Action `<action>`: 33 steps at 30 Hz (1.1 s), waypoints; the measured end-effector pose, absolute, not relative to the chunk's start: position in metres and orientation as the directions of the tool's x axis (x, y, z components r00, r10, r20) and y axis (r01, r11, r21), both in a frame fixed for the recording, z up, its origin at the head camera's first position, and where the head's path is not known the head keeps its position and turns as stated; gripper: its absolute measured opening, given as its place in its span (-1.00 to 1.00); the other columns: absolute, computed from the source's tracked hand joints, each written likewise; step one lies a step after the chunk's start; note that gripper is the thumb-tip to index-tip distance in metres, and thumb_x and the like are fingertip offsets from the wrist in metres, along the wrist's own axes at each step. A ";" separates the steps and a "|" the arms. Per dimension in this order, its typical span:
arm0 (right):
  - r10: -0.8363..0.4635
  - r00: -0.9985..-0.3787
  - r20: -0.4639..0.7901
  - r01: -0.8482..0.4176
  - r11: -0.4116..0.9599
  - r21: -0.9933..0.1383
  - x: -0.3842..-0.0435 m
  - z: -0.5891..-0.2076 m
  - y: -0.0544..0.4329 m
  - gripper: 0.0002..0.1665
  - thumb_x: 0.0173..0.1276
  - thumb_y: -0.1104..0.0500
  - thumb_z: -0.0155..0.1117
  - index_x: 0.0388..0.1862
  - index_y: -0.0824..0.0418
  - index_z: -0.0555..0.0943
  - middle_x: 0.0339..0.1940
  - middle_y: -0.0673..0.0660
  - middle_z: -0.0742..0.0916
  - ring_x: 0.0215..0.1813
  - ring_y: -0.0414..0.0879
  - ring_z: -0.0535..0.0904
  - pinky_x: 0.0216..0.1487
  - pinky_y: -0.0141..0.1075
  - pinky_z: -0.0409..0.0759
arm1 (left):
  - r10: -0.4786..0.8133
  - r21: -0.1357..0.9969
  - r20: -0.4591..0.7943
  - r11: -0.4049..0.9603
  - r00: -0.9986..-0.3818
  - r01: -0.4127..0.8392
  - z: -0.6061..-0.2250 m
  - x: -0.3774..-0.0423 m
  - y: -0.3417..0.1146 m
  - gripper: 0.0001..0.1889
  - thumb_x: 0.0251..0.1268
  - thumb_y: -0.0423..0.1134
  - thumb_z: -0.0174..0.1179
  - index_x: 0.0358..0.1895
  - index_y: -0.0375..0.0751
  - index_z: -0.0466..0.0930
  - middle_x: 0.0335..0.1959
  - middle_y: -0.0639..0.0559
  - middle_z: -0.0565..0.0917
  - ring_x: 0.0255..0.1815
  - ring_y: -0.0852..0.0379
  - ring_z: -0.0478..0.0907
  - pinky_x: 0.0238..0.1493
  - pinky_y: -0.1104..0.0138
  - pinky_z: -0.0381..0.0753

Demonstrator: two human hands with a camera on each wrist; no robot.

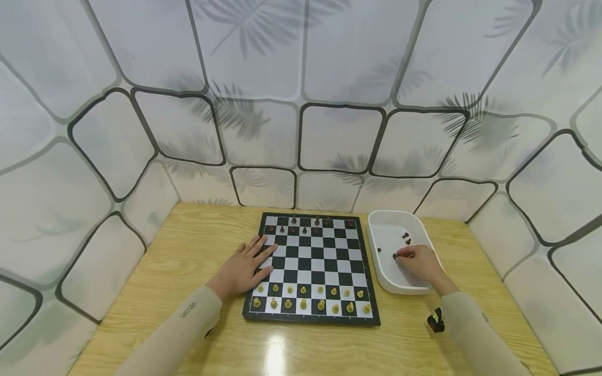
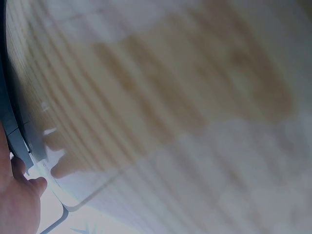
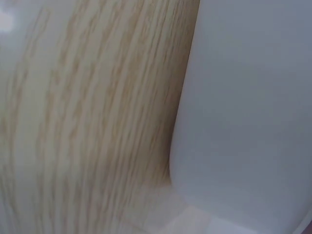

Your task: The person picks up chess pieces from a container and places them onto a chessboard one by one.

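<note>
My left hand (image 1: 244, 266) rests with spread fingers on the left edge of a black-and-white chessboard (image 1: 310, 259). Part of that hand (image 2: 19, 204) also shows at the lower left of the left wrist view. Over at the white plastic tub (image 1: 386, 277), my right hand (image 1: 420, 262) reaches inside and pinches a dark chess piece (image 1: 396, 256) between thumb and fingertips. A few other dark chess pieces (image 1: 406, 236) lie in the tub. Two rows of yellow chess pieces (image 1: 303, 303) stand along the board's near side; several dark pieces (image 1: 304, 230) stand at its far side.
The board and tub sit side by side on a wooden table (image 1: 197, 230). Patterned fabric walls (image 1: 263, 136) enclose the table's back and sides. A small black device (image 1: 436, 320) is beside my right sleeve. The tub's outer wall (image 3: 243, 117) fills the right of the right wrist view.
</note>
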State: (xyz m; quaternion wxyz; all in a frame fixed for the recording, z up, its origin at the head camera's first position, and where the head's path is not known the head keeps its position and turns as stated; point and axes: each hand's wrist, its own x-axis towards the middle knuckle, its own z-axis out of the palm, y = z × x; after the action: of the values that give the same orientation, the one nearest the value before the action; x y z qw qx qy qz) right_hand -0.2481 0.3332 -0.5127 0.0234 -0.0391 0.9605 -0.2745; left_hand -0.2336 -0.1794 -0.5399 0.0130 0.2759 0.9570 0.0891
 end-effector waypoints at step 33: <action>-0.040 -0.995 0.090 -0.085 0.811 -0.579 -0.253 -0.504 0.323 -0.76 0.48 0.21 0.34 0.00 0.32 0.76 -0.13 0.28 0.82 -0.13 0.04 0.68 -0.24 -0.31 0.59 | 0.525 0.182 0.033 0.834 -0.851 0.521 -0.540 -0.233 -0.180 -0.29 0.67 0.30 -0.20 0.73 0.15 0.07 0.76 -0.16 0.01 0.78 -0.25 -0.07 0.64 -0.28 0.16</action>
State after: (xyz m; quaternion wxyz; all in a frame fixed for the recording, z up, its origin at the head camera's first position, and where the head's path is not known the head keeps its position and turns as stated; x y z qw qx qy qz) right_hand -0.2530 0.3235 -0.5037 -0.0368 -0.0331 0.9509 -0.3056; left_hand -0.2333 -0.1796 -0.5400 0.0093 0.2731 0.9575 0.0923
